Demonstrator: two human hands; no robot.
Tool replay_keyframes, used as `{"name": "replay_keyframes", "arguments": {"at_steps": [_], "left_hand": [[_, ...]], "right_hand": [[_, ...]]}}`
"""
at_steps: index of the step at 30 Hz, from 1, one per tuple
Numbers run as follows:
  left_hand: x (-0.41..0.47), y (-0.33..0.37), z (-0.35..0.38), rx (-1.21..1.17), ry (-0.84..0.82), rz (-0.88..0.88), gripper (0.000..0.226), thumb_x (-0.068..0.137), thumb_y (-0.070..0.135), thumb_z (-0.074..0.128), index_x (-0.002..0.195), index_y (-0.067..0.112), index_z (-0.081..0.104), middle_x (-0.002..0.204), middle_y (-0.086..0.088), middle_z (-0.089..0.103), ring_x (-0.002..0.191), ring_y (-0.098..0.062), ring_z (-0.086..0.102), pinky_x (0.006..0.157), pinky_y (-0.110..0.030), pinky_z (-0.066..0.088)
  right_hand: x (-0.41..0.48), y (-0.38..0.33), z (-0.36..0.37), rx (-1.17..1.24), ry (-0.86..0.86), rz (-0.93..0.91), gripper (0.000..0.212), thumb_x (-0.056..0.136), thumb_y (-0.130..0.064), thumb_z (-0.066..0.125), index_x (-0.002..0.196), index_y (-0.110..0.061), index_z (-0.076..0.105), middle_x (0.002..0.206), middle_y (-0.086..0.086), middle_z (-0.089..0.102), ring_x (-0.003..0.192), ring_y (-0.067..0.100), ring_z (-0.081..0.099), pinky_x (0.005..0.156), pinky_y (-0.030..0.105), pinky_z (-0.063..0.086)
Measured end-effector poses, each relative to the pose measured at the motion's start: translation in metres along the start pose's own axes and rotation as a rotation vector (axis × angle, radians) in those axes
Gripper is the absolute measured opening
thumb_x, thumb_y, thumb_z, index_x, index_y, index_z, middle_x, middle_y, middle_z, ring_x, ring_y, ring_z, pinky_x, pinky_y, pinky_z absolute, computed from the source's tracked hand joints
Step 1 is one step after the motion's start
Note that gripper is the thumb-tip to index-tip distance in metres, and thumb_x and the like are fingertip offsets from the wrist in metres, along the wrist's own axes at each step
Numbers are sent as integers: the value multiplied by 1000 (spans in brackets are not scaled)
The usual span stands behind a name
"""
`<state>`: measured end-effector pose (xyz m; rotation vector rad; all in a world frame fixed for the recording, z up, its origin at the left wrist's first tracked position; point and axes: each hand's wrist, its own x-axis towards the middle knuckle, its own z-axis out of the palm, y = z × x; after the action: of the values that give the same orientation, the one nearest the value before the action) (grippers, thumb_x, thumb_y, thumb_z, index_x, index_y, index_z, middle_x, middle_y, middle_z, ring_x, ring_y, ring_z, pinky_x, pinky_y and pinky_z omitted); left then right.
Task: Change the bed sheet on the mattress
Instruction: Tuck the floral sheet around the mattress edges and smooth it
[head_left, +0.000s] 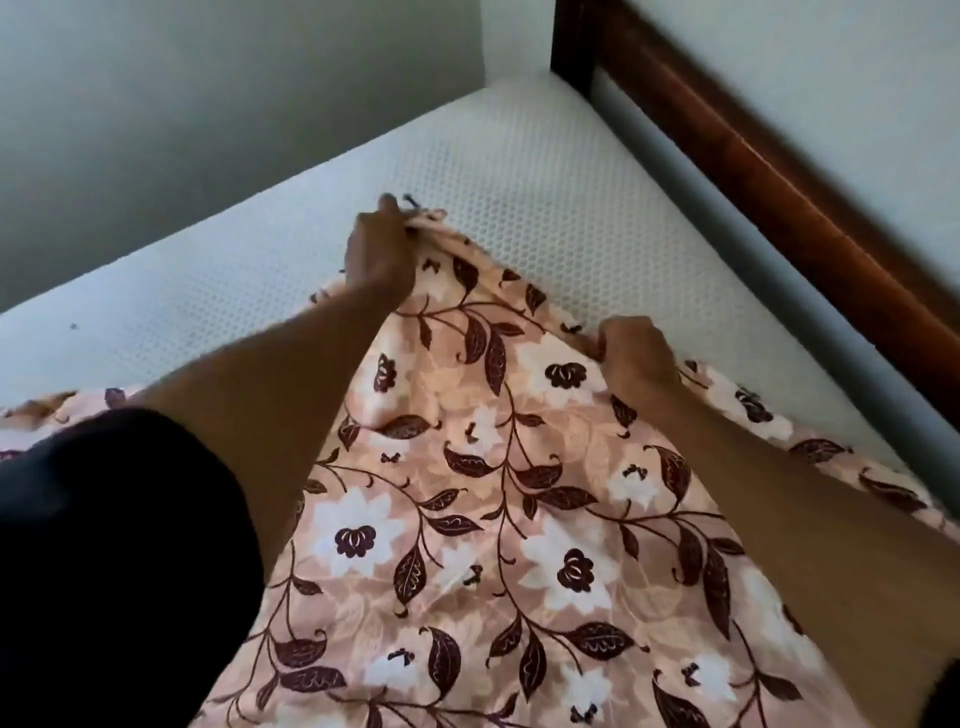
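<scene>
Atop the mattress (524, 208), sheet (467, 493) corner toward far wall (208, 104), edges in left hand (379, 254) and right hand (636, 358) grip.

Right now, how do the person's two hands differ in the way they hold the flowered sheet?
The left hand reaches farther across the mattress; the right hand sits nearer, towards the wooden bed frame. The left hand pinches a bunched tip of the flowered sheet; the right hand grips its side edge. Both have fingers curled on the sheet.
</scene>
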<state>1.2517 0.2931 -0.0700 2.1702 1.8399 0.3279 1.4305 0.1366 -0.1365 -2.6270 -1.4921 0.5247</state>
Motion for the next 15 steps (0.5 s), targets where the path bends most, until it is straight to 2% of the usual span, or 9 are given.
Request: {"name": "replay_keyframes", "arguments": {"at_steps": [2,4,6,8,9,10,11,13,15], "left_hand": [[43,51,-17,-81,53,75,31,95,7,39,125,4,45,121,-20,57,113,-35,53,82,-35,38],[78,101,-37,-140,101,177,32,94,7,38,125,3,44,123,-16,57,114,-30,53,80,-30,33],[99,141,-45,-163,62,275,32,95,11,39,125,2,44,125,-15,56,115,-28,51,81,-29,31],[111,156,-35,-134,-136,346,43,94,26,42,130,2,43,130,-15,52,120,-27,48,87,-28,31],[112,155,-24,-76,-250,387,57,90,40,41,133,4,43,134,-14,50,124,-27,46,93,-28,31],[112,156,-19,31,-341,433,70,83,52,37,136,7,42,137,-13,48,128,-26,43,99,-29,31],[111,151,-10,43,-399,441,72,83,54,39,139,9,42,139,-11,48,130,-26,41,102,-29,30],[104,140,13,-14,-483,407,59,89,29,57,142,12,37,137,-11,49,127,-26,44,96,-21,30],[94,129,35,-34,-538,403,61,88,7,57,144,13,34,132,-16,50,121,-29,48,92,-22,34]], "right_hand": [[29,12,-35,19,151,57,20,94,-11,50,108,1,59,110,21,58,98,34,59,75,37,46],[59,24,-83,72,325,104,30,93,-17,55,113,4,53,115,25,55,103,40,56,81,43,47],[82,38,-123,37,388,101,36,90,-15,59,116,9,48,117,31,52,105,46,53,87,48,44],[90,44,-136,-36,327,68,44,87,-11,61,120,12,43,121,34,47,110,47,48,92,49,40],[88,43,-132,-25,282,47,53,83,-10,65,123,12,40,125,33,44,113,47,45,95,49,38],[86,41,-128,34,254,54,61,79,-9,69,127,11,37,129,32,41,116,45,43,97,49,38],[81,38,-119,125,234,85,65,77,-6,69,131,7,36,135,28,38,120,43,42,98,48,39],[72,33,-94,210,252,126,62,82,-4,62,137,-1,33,144,21,33,129,38,38,102,49,39],[61,25,-67,160,293,94,60,86,-6,57,140,-8,32,149,16,30,136,33,30,109,50,33]]}}
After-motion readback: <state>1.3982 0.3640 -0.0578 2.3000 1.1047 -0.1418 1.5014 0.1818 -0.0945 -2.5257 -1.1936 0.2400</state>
